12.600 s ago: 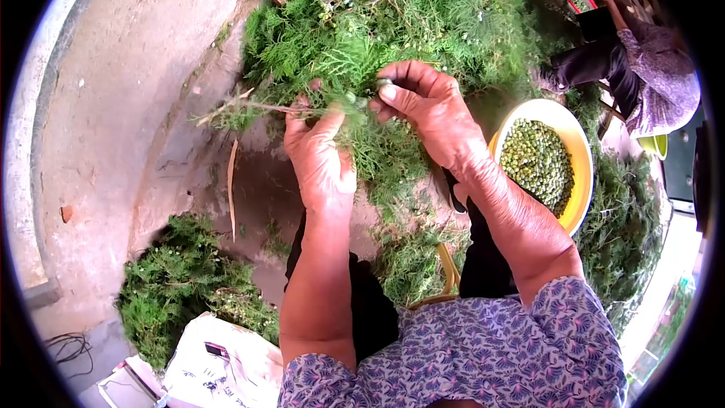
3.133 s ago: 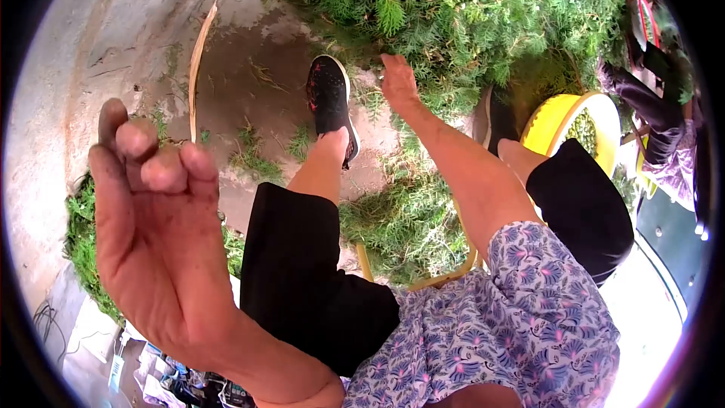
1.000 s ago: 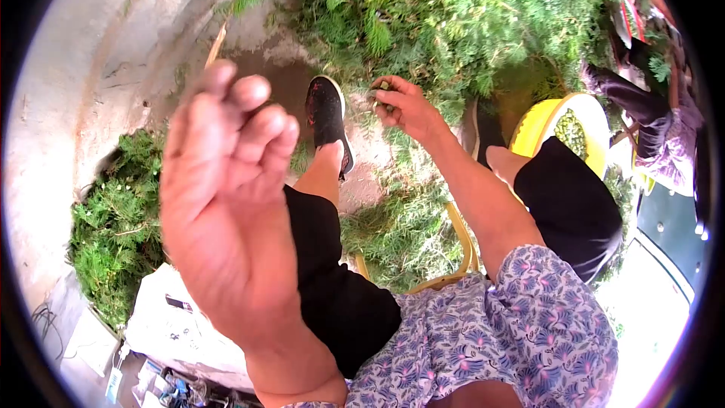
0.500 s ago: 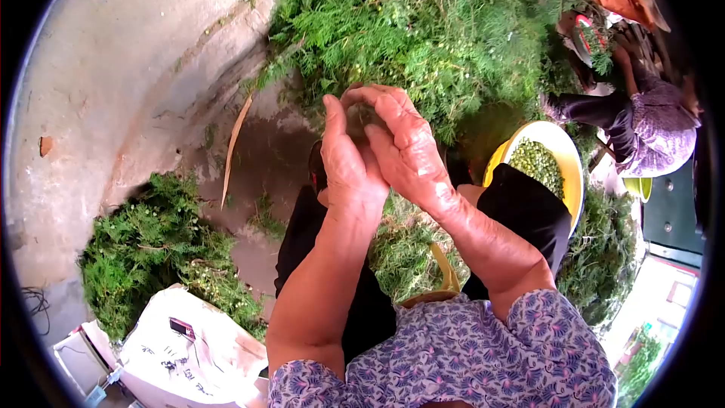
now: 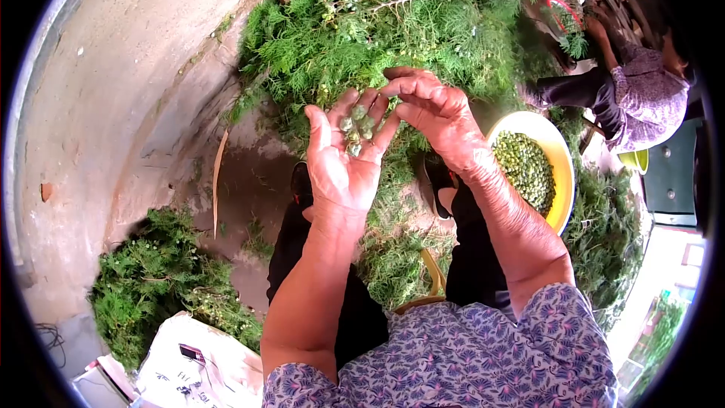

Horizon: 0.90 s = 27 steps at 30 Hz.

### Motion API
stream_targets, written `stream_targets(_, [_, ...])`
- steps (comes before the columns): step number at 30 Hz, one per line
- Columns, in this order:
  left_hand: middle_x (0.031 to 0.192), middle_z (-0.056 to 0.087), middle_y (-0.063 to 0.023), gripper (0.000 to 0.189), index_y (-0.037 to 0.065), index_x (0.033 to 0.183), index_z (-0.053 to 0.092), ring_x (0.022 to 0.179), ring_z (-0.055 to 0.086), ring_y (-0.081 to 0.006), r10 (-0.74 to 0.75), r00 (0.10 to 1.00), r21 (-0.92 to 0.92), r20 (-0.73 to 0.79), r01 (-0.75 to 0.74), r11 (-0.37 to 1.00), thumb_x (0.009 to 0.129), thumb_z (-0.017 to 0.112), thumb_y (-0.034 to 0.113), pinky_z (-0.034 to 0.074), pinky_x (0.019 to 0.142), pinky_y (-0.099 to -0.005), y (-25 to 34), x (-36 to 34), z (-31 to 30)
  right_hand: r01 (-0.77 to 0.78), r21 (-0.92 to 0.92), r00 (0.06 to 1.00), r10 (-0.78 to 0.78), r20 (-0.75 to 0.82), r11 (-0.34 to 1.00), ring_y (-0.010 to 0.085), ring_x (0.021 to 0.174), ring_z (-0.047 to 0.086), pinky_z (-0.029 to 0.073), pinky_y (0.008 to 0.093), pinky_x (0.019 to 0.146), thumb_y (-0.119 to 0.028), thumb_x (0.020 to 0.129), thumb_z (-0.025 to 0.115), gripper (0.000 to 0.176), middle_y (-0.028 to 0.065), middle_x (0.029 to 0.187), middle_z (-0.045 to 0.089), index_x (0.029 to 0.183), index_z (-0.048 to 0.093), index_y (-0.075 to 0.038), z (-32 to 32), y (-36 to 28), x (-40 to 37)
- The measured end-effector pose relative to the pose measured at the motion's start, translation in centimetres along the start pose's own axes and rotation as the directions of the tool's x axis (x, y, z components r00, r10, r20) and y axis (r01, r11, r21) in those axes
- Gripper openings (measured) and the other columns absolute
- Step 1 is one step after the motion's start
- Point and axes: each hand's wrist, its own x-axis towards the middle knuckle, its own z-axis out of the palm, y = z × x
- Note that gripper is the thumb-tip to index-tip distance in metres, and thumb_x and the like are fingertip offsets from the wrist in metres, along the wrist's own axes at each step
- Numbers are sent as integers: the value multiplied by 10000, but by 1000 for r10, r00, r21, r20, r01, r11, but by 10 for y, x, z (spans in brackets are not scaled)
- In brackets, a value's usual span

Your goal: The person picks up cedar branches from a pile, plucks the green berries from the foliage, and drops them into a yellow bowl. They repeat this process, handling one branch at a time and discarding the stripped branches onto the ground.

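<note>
Cradling about six green berries (image 5: 356, 128), left hand (image 5: 343, 174); right hand (image 5: 442, 117) touching.

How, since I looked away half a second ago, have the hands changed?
The left hand has opened palm up, showing green berries on its fingers; the right hand has lifted off it, fingertips near the berries. The yellow bowl and the heap of green sprigs stayed.

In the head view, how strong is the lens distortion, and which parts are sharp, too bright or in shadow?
Head view: strong fisheye with black corners, so the concrete wall bends. The left hand, the green berries on it and the right hand are sharp and sunlit. The lower right edge is washed out, and shade lies under the legs.
</note>
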Motion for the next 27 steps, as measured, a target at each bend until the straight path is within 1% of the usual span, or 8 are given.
stream_targets(6, [1133, 501, -158, 604, -27, 1154, 442, 1050, 514, -287, -25, 1000, 81, -10, 25, 996, 870, 440, 506, 436, 930, -445, -12, 0, 4, 18, 32, 1000, -18, -8, 999, 235, 1159, 446, 395, 332, 933, 47, 780, 566, 247, 130, 1098, 553, 991, 633, -63, -8, 6, -4])
stream_targets(7, [1141, 501, -156, 624, -25, 1158, 447, 1041, 511, -268, -16, 1000, 142, 0, 16, 990, 863, 438, 525, 439, 923, -421, -13, 1, 3, 119, -109, 992, -115, 45, 987, 250, 1181, 432, 392, 345, 945, 82, 746, 561, 292, 146, 1144, 534, 983, 633, -73, -10, 4, -4])
stream_targets(12, [1191, 480, -160, 688, -31, 1206, 422, 1078, 477, -258, -92, 996, 119, -18, 93, 988, 851, 429, 558, 427, 915, -390, -15, 2, -2, 95, -215, 993, -78, 87, 972, 220, 1147, 471, 401, 326, 924, 94, 729, 580, 303, 149, 1300, 416, 955, 646, -97, -6, -2, -11])
stream_targets(16, [1276, 409, -158, 779, -43, 1273, 356, 1152, 425, -269, -111, 994, 163, 13, 107, 981, 837, 407, 601, 361, 976, -399, -21, 2, 6, 260, -408, 966, -226, 129, 875, 291, 1149, 467, 415, 353, 912, 63, 723, 598, 250, 178, 1279, 429, 897, 661, -106, -4, 1, -9])
stream_targets(18, [1285, 400, -146, 793, -39, 1286, 341, 1164, 413, -264, -132, 991, 180, 25, 126, 976, 834, 404, 610, 352, 982, -399, -22, 2, 5, 376, -656, 921, -342, 186, 654, 334, 1149, 453, 413, 383, 919, 57, 700, 616, 242, 190, 1258, 447, 886, 659, -92, -2, 6, -9])
stream_targets(23, [1268, 419, -131, 796, -32, 1293, 340, 1170, 408, -251, -165, 986, 187, 0, 162, 969, 835, 391, 617, 345, 984, -399, -23, 2, 2, 345, -656, 933, -320, 163, 671, 347, 1159, 440, 415, 385, 916, 56, 702, 618, 211, 201, 1244, 459, 867, 649, -72, -1, 5, -10])
stream_targets(25, [1240, 445, -131, 778, -29, 1294, 342, 1164, 415, -247, -166, 986, 167, 21, 161, 973, 841, 400, 601, 372, 964, -390, -24, 1, 3, 192, -453, 981, -152, 122, 871, 317, 1153, 455, 428, 363, 896, 61, 717, 609, 179, 187, 1196, 497, 852, 635, -54, -2, 6, -10])
stream_targets(27, [1220, 464, -136, 761, -38, 1273, 367, 1151, 430, -248, -159, 987, 134, 16, 156, 979, 844, 407, 590, 386, 958, -388, -23, 1, 4, 155, -392, 986, -118, 117, 907, 296, 1137, 471, 430, 352, 892, 59, 724, 605, 167, 175, 1165, 517, 851, 627, -47, -6, 7, -8])
